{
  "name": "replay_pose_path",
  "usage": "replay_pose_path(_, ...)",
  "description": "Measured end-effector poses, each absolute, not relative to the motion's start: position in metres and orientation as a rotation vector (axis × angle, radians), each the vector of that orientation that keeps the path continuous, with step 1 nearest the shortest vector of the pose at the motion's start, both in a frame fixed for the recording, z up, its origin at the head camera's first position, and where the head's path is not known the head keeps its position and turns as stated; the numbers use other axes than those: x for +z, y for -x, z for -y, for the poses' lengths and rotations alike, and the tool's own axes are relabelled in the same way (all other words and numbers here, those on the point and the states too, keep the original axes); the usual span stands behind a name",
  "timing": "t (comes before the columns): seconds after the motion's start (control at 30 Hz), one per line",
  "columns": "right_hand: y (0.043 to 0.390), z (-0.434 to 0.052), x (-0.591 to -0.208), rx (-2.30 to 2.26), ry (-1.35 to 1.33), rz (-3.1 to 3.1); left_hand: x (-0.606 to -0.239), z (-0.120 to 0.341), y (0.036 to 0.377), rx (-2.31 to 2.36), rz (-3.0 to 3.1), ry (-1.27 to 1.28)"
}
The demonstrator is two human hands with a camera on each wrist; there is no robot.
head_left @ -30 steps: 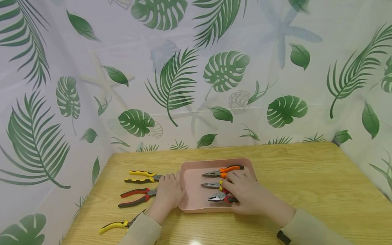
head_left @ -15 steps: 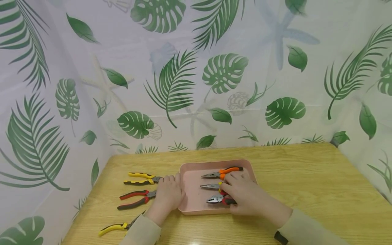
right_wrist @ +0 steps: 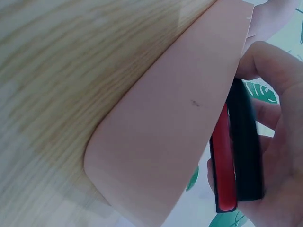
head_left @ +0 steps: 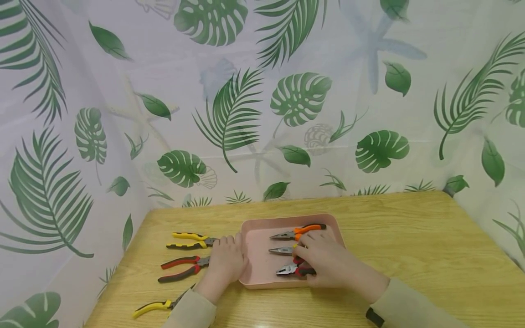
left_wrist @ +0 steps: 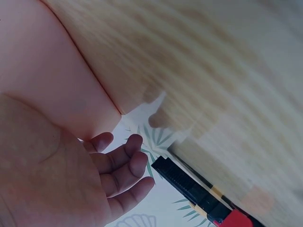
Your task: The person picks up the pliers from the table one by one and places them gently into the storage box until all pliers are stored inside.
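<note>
Right hand (head_left: 328, 264): I see my grip curled round the handles of the red pliers (head_left: 292, 269) in the pink tray (head_left: 256, 269); their long axis runs left-right, nose pointing left
Left hand (head_left: 225, 262): fingers loosely bent, holding nothing; resting against the tray's left rim
Table (head_left: 410, 246): wood-grain; three more pliers lie left of the tray
Room: leaf-print curtain (head_left: 262, 91) behind
</note>
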State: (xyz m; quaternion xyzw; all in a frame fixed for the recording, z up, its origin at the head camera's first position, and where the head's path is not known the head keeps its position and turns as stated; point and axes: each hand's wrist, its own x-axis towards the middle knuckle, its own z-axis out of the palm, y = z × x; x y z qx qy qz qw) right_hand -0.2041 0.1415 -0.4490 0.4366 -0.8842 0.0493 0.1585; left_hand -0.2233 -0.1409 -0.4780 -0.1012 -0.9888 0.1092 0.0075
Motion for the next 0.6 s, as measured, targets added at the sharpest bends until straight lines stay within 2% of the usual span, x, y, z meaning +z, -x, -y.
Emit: replay_pose_path(0.6, 0.2057, -0.1442, -0.4504, 0.203, -1.241, 2.517, -0.4794, 0.1408, 0.2249, 0.332, 3.105, 0.311)
